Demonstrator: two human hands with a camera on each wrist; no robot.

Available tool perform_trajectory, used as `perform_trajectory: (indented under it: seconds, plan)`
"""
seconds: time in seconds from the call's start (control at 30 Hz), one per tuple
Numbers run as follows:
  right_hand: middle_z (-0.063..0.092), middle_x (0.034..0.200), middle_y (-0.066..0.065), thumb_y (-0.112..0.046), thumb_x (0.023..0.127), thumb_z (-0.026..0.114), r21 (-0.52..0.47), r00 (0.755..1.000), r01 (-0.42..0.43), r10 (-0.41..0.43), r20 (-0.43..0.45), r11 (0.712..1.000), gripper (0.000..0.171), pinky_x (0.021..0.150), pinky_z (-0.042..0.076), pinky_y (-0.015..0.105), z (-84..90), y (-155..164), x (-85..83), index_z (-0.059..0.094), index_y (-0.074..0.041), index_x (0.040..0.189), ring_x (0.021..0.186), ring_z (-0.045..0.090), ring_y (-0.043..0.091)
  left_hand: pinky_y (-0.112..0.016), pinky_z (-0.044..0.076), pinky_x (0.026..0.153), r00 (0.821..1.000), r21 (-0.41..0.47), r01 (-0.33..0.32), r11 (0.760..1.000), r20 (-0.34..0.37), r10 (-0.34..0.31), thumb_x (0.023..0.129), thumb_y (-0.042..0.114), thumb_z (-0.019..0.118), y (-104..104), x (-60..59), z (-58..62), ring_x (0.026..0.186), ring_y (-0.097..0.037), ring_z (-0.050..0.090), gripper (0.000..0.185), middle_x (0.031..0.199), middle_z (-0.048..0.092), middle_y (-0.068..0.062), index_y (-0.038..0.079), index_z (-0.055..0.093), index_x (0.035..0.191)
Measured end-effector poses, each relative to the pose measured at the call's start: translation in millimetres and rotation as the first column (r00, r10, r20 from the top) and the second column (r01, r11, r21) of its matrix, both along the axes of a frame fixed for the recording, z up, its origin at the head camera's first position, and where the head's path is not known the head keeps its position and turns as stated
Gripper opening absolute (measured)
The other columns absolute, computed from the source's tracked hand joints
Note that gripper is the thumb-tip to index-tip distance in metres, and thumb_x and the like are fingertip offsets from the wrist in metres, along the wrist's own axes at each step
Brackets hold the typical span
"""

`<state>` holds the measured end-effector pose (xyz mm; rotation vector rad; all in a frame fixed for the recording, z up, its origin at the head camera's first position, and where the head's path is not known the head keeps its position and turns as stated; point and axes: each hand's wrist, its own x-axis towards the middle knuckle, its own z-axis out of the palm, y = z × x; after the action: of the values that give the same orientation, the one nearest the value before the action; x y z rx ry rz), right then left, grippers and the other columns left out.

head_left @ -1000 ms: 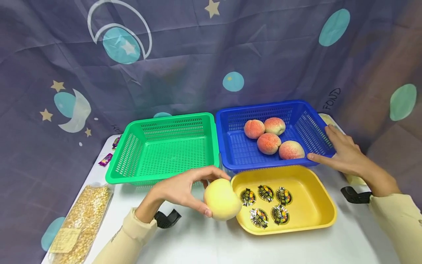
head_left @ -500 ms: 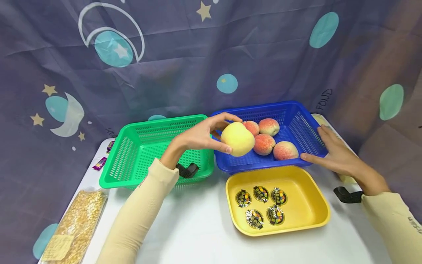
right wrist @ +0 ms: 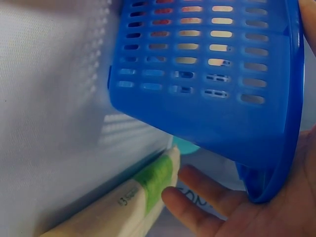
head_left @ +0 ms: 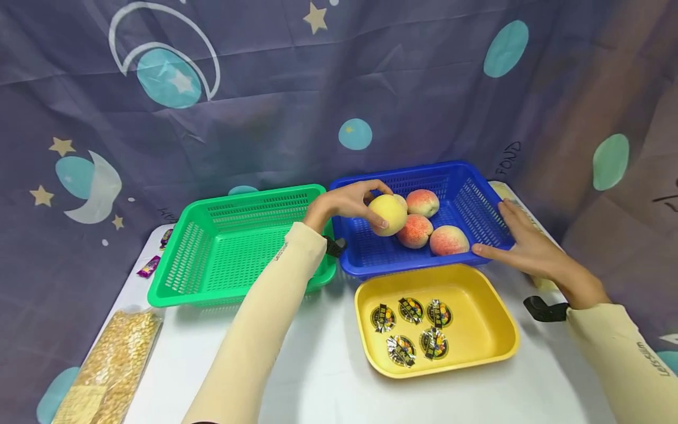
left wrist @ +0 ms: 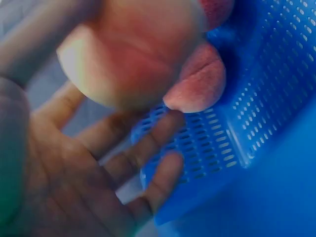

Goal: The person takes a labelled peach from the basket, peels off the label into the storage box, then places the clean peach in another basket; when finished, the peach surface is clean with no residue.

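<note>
My left hand (head_left: 352,201) grips a peach (head_left: 389,215) by its sides, over the left part of the blue basket (head_left: 405,268). Its pale yellow side faces the head camera; the left wrist view shows its red side. Several red-and-yellow peaches (head_left: 449,240) lie inside this basket, one partly hidden behind the held fruit. At the basket's front right corner rests my right hand (head_left: 535,250), thumb on the front rim and fingers stretched along the outer right side. In the right wrist view those straight fingers (right wrist: 197,197) reach past the basket's rim.
A green basket (head_left: 241,297) stands left of the blue one. In front, a yellow tray (head_left: 479,321) holds several round stickers (head_left: 401,350). A bag of corn kernels (head_left: 113,353) and purple wrapped sweets (head_left: 149,267) lie left. A cream-and-green pack (right wrist: 158,177) lies beyond the blue basket.
The left hand has carried the peach from beside the yellow tray up and over the blue basket. My right hand stays at the basket's corner. The whole view has shifted slightly.
</note>
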<state>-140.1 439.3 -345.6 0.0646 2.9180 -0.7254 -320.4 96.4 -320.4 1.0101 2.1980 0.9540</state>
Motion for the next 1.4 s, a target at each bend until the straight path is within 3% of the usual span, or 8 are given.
perform_trajectory:
  seconds: [0.1,0.23,0.43,0.67,0.87,1.07,1.4]
  plan:
    - [-0.021,0.168,0.02,-0.057,0.091,0.066,0.0,1.0,0.005,-0.005,0.0,1.0,0.118,0.111,0.009,0.082,-0.8,0,-0.2,-0.014,-0.007,0.161,0.154,-0.01,0.053,-0.041,0.048,0.099,1.0,-0.124,-0.019,0.992,-0.021,0.016,0.08,0.037,0.086,5,-2.8,-3.5,0.113,-0.023,0.056,0.065,0.131,0.057,-0.003,0.026,0.053,0.135]
    - [-0.021,0.169,0.018,-0.057,0.091,0.067,-0.004,1.0,0.007,-0.007,-0.005,1.0,0.118,0.112,0.009,0.081,-1.6,-1,-0.2,-0.014,-0.008,0.161,0.154,-0.009,0.053,-0.041,0.046,0.104,1.0,-0.178,-0.027,0.984,-0.011,0.025,0.081,0.034,0.086,14,-2.7,-9.4,0.118,-0.024,0.052,0.063,0.138,0.052,-0.006,0.023,0.053,0.134]
    - [-0.021,0.169,0.018,-0.056,0.091,0.067,-0.01,1.0,-0.002,0.002,-0.013,1.0,0.118,0.113,0.008,0.08,-0.7,-1,-0.2,-0.013,-0.007,0.162,0.155,-0.009,0.052,-0.04,0.045,0.11,0.999,-0.081,-0.003,0.997,0.033,0.006,0.082,0.025,0.086,31,-2.0,-22.6,0.123,-0.025,0.053,0.069,0.145,0.049,-0.009,0.019,0.05,0.141]
    - [-0.02,0.17,0.015,-0.055,0.091,0.067,-0.006,1.0,-0.005,0.005,-0.018,1.0,0.117,0.113,0.009,0.08,-1.4,-3,-0.7,-0.012,-0.008,0.162,0.155,-0.009,0.05,-0.036,0.041,0.116,0.992,0.021,0.081,0.996,0.1,-0.083,0.082,0.018,0.086,40,-3.9,-38.9,0.134,-0.025,0.051,0.07,0.153,0.046,-0.003,0.021,0.053,0.143]
    - [-0.018,0.17,0.018,-0.054,0.091,0.068,-0.005,1.0,-0.001,0.001,-0.023,1.0,0.116,0.114,0.009,0.079,0.7,-2,1.5,-0.011,-0.007,0.162,0.156,-0.008,0.049,-0.038,0.043,0.115,0.992,0.026,0.089,0.996,0.084,-0.091,0.084,0.016,0.085,43,-2.1,-36.4,0.136,-0.028,0.052,0.074,0.151,0.051,-0.009,0.014,0.049,0.149]
    - [-0.017,0.17,0.019,-0.055,0.091,0.067,-0.004,1.0,-0.005,0.005,-0.02,1.0,0.116,0.113,0.009,0.08,2.0,-3,1.5,-0.011,-0.007,0.162,0.155,-0.009,0.05,-0.039,0.043,0.115,0.996,-0.063,0.08,0.995,0.054,-0.076,0.087,0.021,0.083,41,2.3,-32.0,0.138,-0.025,0.051,0.068,0.149,0.054,-0.009,0.016,0.051,0.147]
    - [-0.02,0.169,0.019,-0.056,0.091,0.067,-0.005,1.0,-0.001,0.001,-0.002,1.0,0.116,0.112,0.01,0.081,3.2,-3,3.0,-0.012,-0.008,0.162,0.154,-0.006,0.053,-0.042,0.042,0.116,0.998,-0.138,0.057,0.989,0.021,-0.055,0.088,0.024,0.081,36,9.1,-20.9,0.141,-0.028,0.049,0.068,0.151,0.052,-0.01,0.016,0.051,0.148]
